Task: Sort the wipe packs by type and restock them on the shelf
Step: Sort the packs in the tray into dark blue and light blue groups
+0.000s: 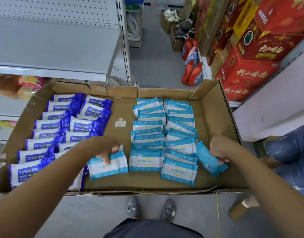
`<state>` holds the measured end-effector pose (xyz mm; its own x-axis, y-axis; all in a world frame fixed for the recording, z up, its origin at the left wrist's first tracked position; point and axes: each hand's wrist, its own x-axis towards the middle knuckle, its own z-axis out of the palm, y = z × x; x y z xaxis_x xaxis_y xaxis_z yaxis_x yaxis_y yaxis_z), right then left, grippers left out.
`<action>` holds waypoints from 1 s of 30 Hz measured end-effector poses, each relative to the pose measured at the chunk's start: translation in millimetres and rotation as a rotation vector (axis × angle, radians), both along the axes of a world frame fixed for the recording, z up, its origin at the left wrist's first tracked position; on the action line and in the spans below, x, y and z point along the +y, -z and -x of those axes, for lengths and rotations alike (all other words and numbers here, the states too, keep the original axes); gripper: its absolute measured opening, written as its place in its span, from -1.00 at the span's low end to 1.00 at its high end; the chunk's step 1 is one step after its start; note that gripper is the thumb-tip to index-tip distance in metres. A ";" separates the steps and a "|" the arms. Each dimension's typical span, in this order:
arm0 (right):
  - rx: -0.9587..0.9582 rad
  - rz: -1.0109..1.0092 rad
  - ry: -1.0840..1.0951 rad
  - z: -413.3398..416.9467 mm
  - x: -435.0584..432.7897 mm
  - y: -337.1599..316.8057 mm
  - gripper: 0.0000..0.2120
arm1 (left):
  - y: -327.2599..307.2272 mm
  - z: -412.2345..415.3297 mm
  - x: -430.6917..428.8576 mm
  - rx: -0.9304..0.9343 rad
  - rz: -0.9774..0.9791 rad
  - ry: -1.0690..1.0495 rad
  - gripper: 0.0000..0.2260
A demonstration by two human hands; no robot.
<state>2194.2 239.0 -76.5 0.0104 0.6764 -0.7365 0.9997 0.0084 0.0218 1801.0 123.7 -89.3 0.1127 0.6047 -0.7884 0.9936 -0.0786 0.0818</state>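
A shallow cardboard tray (pixel 211 107) holds two kinds of wipe packs. Several dark blue "75%" packs (pixel 62 126) lie in overlapping rows on its left side. Several light blue packs (pixel 165 134) lie in two rows right of centre. My left hand (pixel 104 148) pinches the top edge of a single light blue pack (pixel 113 167) near the tray's front middle. My right hand (pixel 219 150) grips another light blue pack (pixel 207 160), tilted on its side beside the right row.
A bare grey metal shelf (pixel 53 48) stands at the upper left, with snack bags (pixel 27 83) on the level below. Red gift boxes (pixel 250 48) and orange detergent bottles (pixel 192 73) line the aisle on the right. Another person's jeans-clad leg (pixel 291 148) is at the tray's right.
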 end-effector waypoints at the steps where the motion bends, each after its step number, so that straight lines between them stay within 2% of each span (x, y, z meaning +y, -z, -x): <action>1: 0.015 0.002 0.009 1.8 3.6 -9.6 -0.85 | -7.8 2.5 4.2 0.001 -0.010 -0.009 -0.64; 5: 0.162 -0.137 0.069 8.1 15.8 -38.4 -0.96 | -31.6 5.1 18.0 -0.013 -0.055 -0.043 -0.66; 9: 0.288 -0.240 0.042 11.3 20.5 -46.3 -0.80 | -39.7 -4.8 26.5 -0.062 -0.098 -0.029 -0.70; 11: 0.441 -0.274 0.060 15.3 20.0 -45.7 -0.73 | -38.3 -9.5 28.5 -0.112 -0.122 -0.036 -0.72; 13: 0.585 -0.330 0.091 20.0 17.1 -43.5 -0.84 | -36.6 -14.7 30.0 -0.150 -0.162 -0.034 -0.72; 15: 0.617 -0.413 0.040 22.9 12.5 -40.5 -0.93 | -36.3 -21.5 31.6 -0.190 -0.204 -0.033 -0.72; 17: 0.622 -0.458 -0.113 25.2 7.1 -31.8 -0.78 | -36.0 -31.4 32.7 -0.236 -0.228 -0.027 -0.72; 20: 0.756 -0.399 -0.199 32.1 -3.8 -21.4 -0.55 | -31.3 -48.1 30.1 -0.304 -0.250 -0.022 -0.72; 22: 0.812 -0.312 -0.143 36.5 -9.6 -15.4 -0.41 | -26.1 -56.2 27.8 -0.326 -0.280 -0.026 -0.77; 24: 0.806 -0.176 -0.052 38.8 -14.9 -9.3 -0.32 | -21.3 -62.3 25.7 -0.340 -0.290 -0.030 -0.69; 27: 0.801 -0.045 0.007 39.1 -21.5 2.6 -0.34 | -11.1 -69.4 21.8 -0.393 -0.266 -0.082 -0.65; 30: 0.733 -0.032 -0.114 40.9 -29.4 10.8 -0.54 | 2.8 -73.9 15.7 -0.398 -0.290 -0.112 -0.68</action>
<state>2153.3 209.7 -87.3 -0.5479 0.6648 -0.5078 0.7509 0.1234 -0.6487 1875.0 139.4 -92.1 0.2924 0.8179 -0.4955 0.8933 -0.0487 0.4468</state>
